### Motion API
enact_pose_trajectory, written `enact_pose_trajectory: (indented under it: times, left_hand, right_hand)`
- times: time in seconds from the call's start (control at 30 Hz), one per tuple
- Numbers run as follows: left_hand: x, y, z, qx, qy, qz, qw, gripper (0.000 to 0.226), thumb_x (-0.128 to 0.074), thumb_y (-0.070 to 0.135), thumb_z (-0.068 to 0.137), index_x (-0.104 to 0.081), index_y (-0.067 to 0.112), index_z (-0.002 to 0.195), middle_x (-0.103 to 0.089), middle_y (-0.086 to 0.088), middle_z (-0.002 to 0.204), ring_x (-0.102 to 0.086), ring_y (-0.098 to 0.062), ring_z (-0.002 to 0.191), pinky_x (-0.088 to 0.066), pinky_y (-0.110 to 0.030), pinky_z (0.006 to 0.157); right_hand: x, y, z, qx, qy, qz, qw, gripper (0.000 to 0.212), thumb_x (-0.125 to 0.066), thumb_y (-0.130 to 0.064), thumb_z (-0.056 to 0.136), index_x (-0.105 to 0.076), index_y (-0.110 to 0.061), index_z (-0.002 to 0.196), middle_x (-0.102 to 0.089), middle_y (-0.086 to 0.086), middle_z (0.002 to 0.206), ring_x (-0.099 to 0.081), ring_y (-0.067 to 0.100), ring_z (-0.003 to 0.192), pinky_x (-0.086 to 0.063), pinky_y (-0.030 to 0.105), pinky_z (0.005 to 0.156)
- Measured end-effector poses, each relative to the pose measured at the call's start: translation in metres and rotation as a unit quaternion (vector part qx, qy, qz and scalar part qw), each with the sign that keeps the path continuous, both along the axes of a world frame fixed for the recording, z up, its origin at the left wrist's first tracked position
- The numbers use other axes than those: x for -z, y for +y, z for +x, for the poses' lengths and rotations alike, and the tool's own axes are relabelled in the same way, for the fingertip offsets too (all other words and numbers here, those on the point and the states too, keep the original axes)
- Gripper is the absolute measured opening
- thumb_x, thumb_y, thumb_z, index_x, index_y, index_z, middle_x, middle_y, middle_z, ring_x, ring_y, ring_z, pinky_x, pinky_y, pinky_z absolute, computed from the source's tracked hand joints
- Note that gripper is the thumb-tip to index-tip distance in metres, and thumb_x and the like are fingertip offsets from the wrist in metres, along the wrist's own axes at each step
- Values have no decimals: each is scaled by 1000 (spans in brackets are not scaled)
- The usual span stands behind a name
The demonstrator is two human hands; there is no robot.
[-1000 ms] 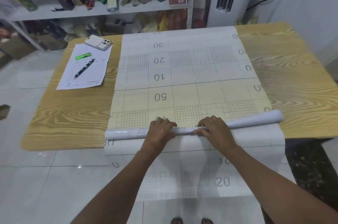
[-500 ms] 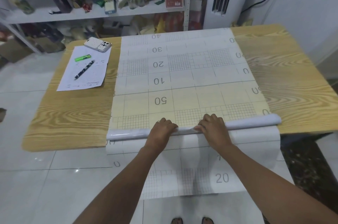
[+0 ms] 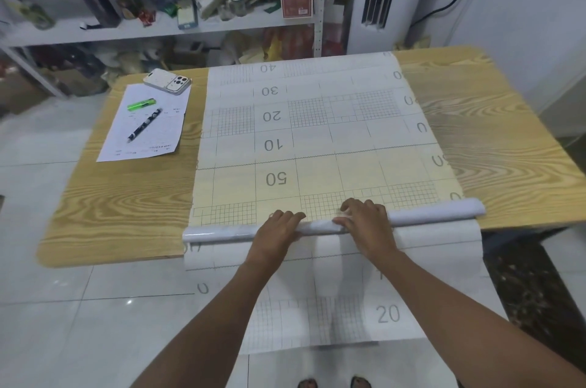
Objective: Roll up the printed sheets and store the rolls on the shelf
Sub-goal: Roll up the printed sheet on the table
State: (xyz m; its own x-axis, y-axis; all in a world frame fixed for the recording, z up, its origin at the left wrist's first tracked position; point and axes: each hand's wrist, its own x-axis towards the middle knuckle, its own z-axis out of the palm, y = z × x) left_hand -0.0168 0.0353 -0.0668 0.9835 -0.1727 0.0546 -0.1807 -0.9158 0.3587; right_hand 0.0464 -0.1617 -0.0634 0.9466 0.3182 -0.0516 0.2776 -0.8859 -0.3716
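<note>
Looks like the roll (image 3: 437,213) has crept a touch farther up the printed sheet (image 3: 317,140) since a second ago. The sheet lies across the wooden table (image 3: 126,207), tail hanging off the near edge. Left hand (image 3: 276,232) and right hand (image 3: 367,222) sit side by side, fingers curled over the roll's middle. Paper (image 3: 149,143), phone (image 3: 167,82), pen (image 3: 145,125) and lighter (image 3: 141,104) are over on the far left.
</note>
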Motion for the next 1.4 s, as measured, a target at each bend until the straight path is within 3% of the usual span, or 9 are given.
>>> enact_pose_trajectory:
  times: [0.17, 0.37, 0.5, 0.6, 0.7, 0.9, 1.07, 1.27, 1.4]
  left_hand:
    - [2, 3, 4, -24, 22, -24, 999, 36, -58, -1, 84, -55, 9, 118, -62, -9, 106, -50, -27, 96, -44, -38, 72]
    - [5, 9, 11, -6, 50, -11, 999, 39, -56, -6, 82, -55, 12, 117, -59, -8, 105, -46, -25, 97, -43, -36, 76]
    - [6, 11, 13, 8, 42, -6, 999, 37, -64, -2, 79, -58, 9, 114, -59, -11, 102, -47, -28, 94, -45, -41, 78]
    - [6, 10, 11, 13, 24, 4, 1000, 37, -78, 12, 69, -64, 7, 102, -61, -15, 95, -54, -33, 83, -51, -44, 68]
    - [6, 7, 11, -9, 0, 23, 1000, 40, -82, 14, 64, -65, 8, 99, -60, -16, 94, -55, -34, 81, -48, -43, 68]
    - [3, 4, 10, -27, 35, 15, 999, 46, -59, 19, 88, -45, 11, 130, -57, -9, 116, -47, -29, 104, -37, -36, 84]
    - [0, 4, 1, -21, 12, -4, 1000, 30, -65, 12, 82, -57, 9, 111, -64, -8, 98, -52, -30, 90, -42, -38, 70]
    - [3, 6, -4, -15, 9, -2, 1000, 24, -67, 4, 79, -60, 7, 102, -59, -11, 98, -52, -28, 82, -46, -38, 63]
    - [4, 5, -3, -27, 27, 0, 999, 29, -65, -5, 77, -61, 8, 102, -57, -10, 95, -50, -27, 81, -48, -41, 62]
  right_hand:
    - [6, -3, -5, -87, -55, -47, 994, 38, -67, -40, 79, -58, -15, 106, -60, 1, 102, -53, 24, 90, -38, 35, 84]
    - [8, -2, -1, -80, -49, -57, 994, 34, -71, -34, 77, -64, -13, 103, -60, 5, 103, -52, 25, 91, -41, 35, 79]
    - [9, -1, 1, -81, -39, -44, 995, 29, -70, -32, 79, -66, -11, 99, -63, 6, 97, -54, 26, 87, -41, 35, 75]
    - [6, -3, 4, -95, -36, -35, 994, 24, -66, -24, 83, -66, -10, 102, -64, 7, 99, -55, 26, 88, -39, 34, 76]
    - [4, -4, 7, -110, -32, -25, 993, 19, -62, -20, 87, -67, -9, 101, -64, 8, 96, -56, 29, 87, -39, 36, 74]
    - [6, -6, 8, -109, -19, -25, 993, 20, -55, -27, 92, -66, -13, 102, -65, 4, 96, -55, 25, 89, -34, 32, 72]
    - [-3, -3, 2, -71, -13, 7, 997, 27, -56, -25, 92, -56, -18, 118, -66, 6, 100, -54, 25, 94, -37, 33, 80]
    - [6, -8, -1, -103, -34, -29, 994, 12, -58, -26, 90, -57, -15, 97, -62, 4, 91, -52, 23, 82, -38, 33, 69]
    - [8, -15, -7, -121, -42, -32, 991, 32, -79, -28, 70, -62, -16, 94, -59, 4, 100, -53, 25, 83, -44, 34, 70]
